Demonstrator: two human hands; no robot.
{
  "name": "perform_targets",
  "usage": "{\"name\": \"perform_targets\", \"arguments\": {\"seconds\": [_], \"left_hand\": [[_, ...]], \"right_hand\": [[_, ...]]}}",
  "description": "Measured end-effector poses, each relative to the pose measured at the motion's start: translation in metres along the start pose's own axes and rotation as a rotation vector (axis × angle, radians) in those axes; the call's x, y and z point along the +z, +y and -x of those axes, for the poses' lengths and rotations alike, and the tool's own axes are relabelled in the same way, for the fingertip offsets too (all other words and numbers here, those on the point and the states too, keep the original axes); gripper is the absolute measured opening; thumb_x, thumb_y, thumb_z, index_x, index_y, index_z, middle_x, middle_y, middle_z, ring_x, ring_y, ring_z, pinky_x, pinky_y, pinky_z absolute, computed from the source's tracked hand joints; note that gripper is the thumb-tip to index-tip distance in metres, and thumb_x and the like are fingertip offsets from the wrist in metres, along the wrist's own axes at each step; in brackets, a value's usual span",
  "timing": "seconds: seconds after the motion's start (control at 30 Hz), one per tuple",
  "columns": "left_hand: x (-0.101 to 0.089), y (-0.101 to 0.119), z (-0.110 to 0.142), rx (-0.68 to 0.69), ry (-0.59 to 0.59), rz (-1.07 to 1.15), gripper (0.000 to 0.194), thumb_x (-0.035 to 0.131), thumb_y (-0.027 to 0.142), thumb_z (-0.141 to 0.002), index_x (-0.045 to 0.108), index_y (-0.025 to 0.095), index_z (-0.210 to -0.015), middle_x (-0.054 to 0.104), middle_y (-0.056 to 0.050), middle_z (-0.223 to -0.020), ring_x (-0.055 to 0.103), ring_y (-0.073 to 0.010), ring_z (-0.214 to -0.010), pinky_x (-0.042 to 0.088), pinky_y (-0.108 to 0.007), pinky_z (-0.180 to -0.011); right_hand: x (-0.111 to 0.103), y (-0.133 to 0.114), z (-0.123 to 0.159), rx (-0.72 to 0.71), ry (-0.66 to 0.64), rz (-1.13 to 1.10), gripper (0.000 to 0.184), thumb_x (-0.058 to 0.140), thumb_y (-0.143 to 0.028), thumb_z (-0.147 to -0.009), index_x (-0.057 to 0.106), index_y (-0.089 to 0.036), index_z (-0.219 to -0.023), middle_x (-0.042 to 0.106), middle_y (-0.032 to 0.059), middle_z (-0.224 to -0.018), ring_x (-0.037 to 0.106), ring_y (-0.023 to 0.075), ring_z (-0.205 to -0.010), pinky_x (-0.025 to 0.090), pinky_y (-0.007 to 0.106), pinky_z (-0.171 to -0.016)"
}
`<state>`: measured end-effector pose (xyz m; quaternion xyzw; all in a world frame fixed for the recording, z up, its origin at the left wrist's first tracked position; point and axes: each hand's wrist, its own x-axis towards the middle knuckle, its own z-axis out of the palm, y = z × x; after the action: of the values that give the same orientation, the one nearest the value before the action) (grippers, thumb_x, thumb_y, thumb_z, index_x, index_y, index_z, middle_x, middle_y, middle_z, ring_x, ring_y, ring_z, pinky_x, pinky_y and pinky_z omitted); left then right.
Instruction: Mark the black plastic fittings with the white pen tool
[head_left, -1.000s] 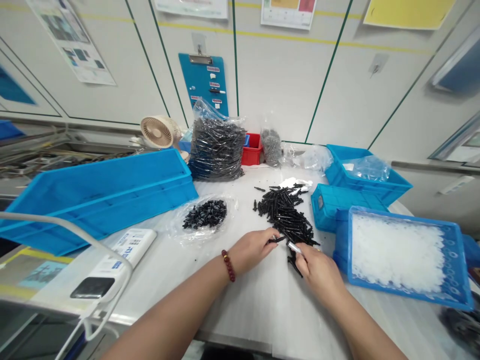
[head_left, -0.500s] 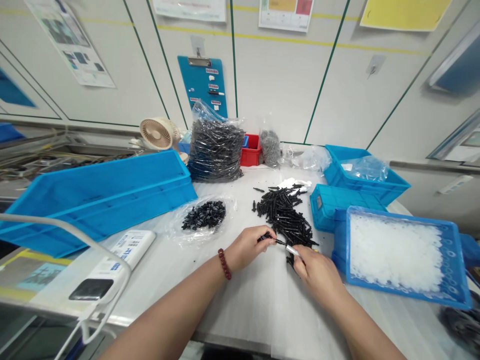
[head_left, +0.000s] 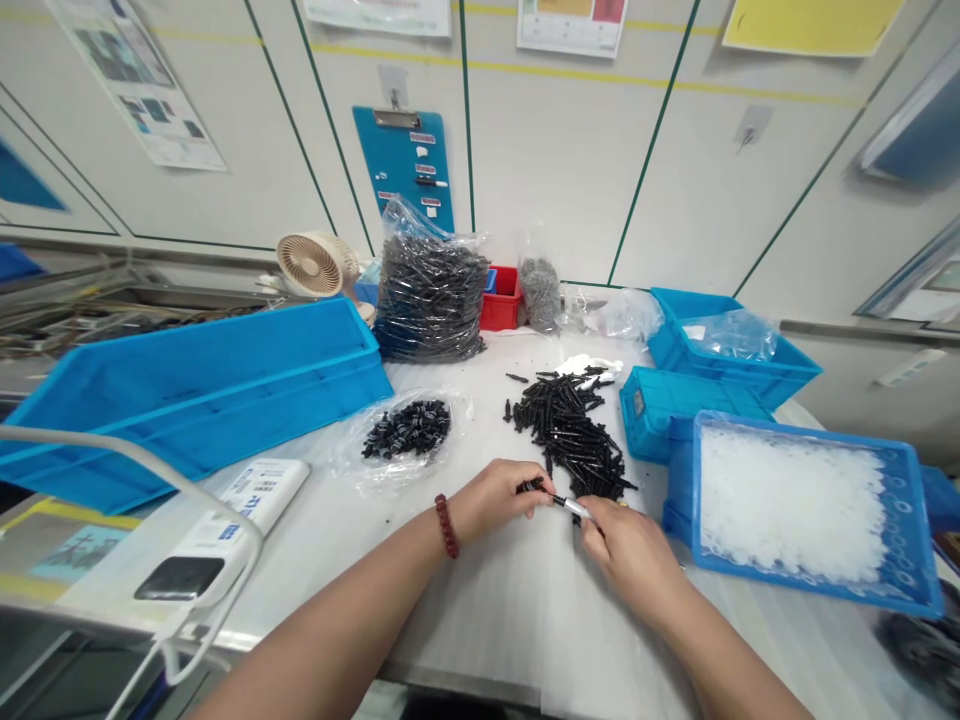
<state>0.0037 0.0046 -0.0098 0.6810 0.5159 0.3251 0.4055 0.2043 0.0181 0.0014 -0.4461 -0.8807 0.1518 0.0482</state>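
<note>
My left hand point(head_left: 511, 490), a beaded bracelet on its wrist, pinches a slim black plastic part point(head_left: 531, 485) whose thin end points to the right. Closed around a small white tube-like piece point(head_left: 573, 506) is my right hand point(head_left: 626, 540). The white piece meets the black part's thin end between the hands; how deeply they fit is hidden. Just beyond my fingers lies a pile of similar black parts point(head_left: 574, 430). To the left, an open plastic bag point(head_left: 457, 408) holds small black pieces with grey bands point(head_left: 409, 428).
A blue bin point(head_left: 817, 590) of small translucent white pieces stands right, beside teal boxes point(head_left: 694, 400). A long blue bin point(head_left: 202, 385) and a white scale point(head_left: 240, 520) with a cable are left. Behind stand a full bag point(head_left: 431, 300), a red bin point(head_left: 501, 305) and a fan point(head_left: 311, 265).
The white piece and the black part's thin end have come closer together, with less of the thin end showing. My right hand has shifted slightly left and down.
</note>
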Motion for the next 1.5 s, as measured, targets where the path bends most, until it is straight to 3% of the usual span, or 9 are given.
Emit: {"name": "perform_targets", "arguments": {"seconds": [0.13,0.43,0.7,0.83,1.0,1.23,1.5], "left_hand": [[0.001,0.003,0.003,0.089,0.042,-0.078,0.011,0.057,0.023,-0.081,0.064,0.015,-0.082,0.059,0.002,-0.061,0.054,-0.0078,-0.055,0.042,-0.017,-0.058],[0.004,0.007,0.003,0.021,-0.047,-0.029,0.008,0.058,0.016,-0.079,0.065,0.015,-0.083,0.056,0.004,-0.055,0.051,-0.0069,-0.051,0.04,-0.015,-0.054],[0.007,0.011,0.006,0.106,-0.031,-0.09,0.008,0.058,0.014,-0.079,0.064,0.015,-0.085,0.058,0.004,-0.059,0.053,-0.0067,-0.053,0.041,-0.015,-0.058],[0.004,0.009,0.005,0.108,-0.014,-0.078,0.012,0.056,0.019,-0.082,0.065,0.015,-0.088,0.06,0.002,-0.065,0.053,-0.0061,-0.052,0.043,-0.015,-0.058],[0.003,0.004,0.002,0.181,-0.005,-0.105,0.016,0.054,0.022,-0.084,0.067,0.015,-0.09,0.063,-0.002,-0.078,0.052,-0.005,-0.052,0.044,-0.016,-0.059],[0.002,0.004,0.003,0.151,-0.002,-0.076,0.015,0.055,0.023,-0.084,0.066,0.014,-0.089,0.063,-0.001,-0.075,0.054,-0.006,-0.054,0.044,-0.016,-0.059],[0.006,0.011,0.004,0.15,-0.036,-0.108,0.015,0.053,0.021,-0.084,0.065,0.015,-0.089,0.064,-0.001,-0.077,0.053,-0.0056,-0.052,0.045,-0.016,-0.06]], "right_hand": [[0.0,0.0,0.0,0.004,-0.015,-0.002,0.021,0.04,-0.013,-0.086,0.059,-0.019,-0.093,0.064,0.0016,-0.085,0.058,0.0169,-0.078,0.03,0.025,-0.062],[0.004,-0.002,0.001,-0.042,-0.015,-0.012,0.016,0.043,-0.013,-0.085,0.057,-0.02,-0.083,0.062,-0.0007,-0.076,0.055,0.0144,-0.07,0.026,0.023,-0.057],[0.005,-0.004,0.002,0.064,0.059,0.083,0.029,0.047,-0.034,-0.089,0.054,-0.019,-0.065,0.057,-0.0008,-0.06,0.051,0.014,-0.058,0.016,0.026,-0.049],[0.005,-0.001,0.002,0.012,0.053,-0.029,0.016,0.045,-0.019,-0.085,0.059,-0.02,-0.077,0.061,-0.0008,-0.073,0.054,0.0146,-0.067,0.025,0.024,-0.054],[0.008,0.004,0.0,-0.076,0.042,-0.183,0.028,0.04,-0.012,-0.083,0.059,-0.02,-0.102,0.062,0.002,-0.097,0.055,0.0171,-0.086,0.034,0.025,-0.07],[0.008,0.004,0.001,-0.035,0.063,-0.034,0.016,0.043,-0.016,-0.086,0.057,-0.019,-0.079,0.061,-0.0002,-0.074,0.054,0.0144,-0.066,0.025,0.024,-0.056],[0.006,-0.002,0.002,0.06,0.085,0.12,0.027,0.049,-0.033,-0.088,0.056,-0.019,-0.066,0.061,0.0005,-0.063,0.054,0.0138,-0.06,0.015,0.026,-0.05]]}}
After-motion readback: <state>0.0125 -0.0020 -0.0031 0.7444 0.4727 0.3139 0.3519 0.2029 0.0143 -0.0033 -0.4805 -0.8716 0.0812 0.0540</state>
